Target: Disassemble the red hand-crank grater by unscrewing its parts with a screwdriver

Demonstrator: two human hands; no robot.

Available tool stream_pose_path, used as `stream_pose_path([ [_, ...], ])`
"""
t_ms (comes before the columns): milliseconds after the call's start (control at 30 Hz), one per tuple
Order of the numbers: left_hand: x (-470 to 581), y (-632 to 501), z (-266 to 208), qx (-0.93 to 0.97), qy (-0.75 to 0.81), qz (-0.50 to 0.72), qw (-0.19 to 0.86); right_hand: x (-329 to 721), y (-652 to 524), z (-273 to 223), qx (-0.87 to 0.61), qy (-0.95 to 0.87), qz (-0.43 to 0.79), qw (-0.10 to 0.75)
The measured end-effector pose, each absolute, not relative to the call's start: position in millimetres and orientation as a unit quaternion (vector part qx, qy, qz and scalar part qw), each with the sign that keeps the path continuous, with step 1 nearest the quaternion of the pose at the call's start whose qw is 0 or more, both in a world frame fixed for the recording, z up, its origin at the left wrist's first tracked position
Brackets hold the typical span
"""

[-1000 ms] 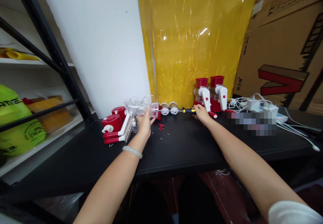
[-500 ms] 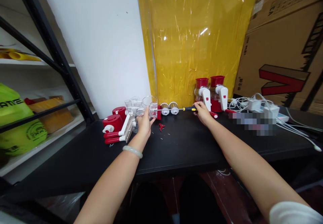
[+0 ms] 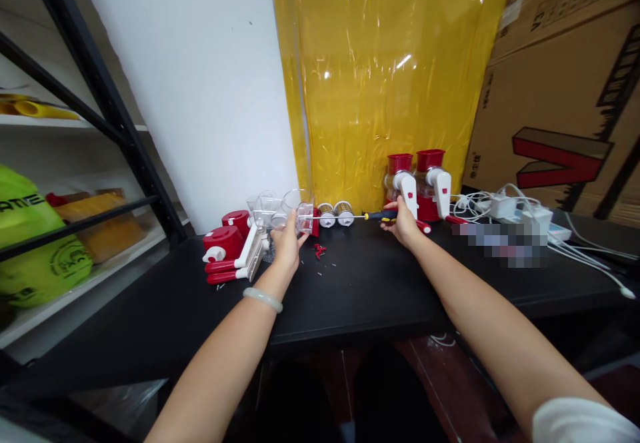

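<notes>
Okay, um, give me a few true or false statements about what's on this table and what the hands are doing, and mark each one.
1. The right hand holds a screwdriver. True.
2. The left hand lies flat on the black table. False: it grips a clear plastic part.
3. Two shiny drums sit side by side on the table. True.
4. The screwdriver points away from the clear plastic part. False: it points toward it.
5. Some small red pieces lie on the table. True.
6. The pale bracelet is on the right wrist. False: it is on the left one.
</notes>
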State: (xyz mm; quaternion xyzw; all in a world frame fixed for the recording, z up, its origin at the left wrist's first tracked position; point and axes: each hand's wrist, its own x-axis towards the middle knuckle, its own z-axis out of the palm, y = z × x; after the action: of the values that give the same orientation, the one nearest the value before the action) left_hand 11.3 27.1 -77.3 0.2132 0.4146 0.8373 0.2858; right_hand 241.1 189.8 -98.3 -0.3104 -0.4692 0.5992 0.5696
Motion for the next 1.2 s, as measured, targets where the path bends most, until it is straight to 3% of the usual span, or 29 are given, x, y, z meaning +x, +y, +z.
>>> stream_pose_path([
  [233,11.3,27.9,-77.2,0.217,0.427,0.833,0.277,245.9,193.8,-106.4,-0.343,-0.571,0.49,0.562],
  [767,11.6,27.5,-76.7,0.217,0.423,0.835,0.278,237.9,185.9,-99.4,-0.232,-0.447,0.62,0.601],
  [1033,13.3,26.4,-74.5,0.209,0.427,0.835,0.277,239.3,191.2,-100.7,-0.257,-0.486,0.592,0.589],
  [1200,15.0,23.9,-72.7,0.213,0.42,0.836,0.282,243.7,195.3,-105.9,-0.311,-0.561,0.509,0.574],
])
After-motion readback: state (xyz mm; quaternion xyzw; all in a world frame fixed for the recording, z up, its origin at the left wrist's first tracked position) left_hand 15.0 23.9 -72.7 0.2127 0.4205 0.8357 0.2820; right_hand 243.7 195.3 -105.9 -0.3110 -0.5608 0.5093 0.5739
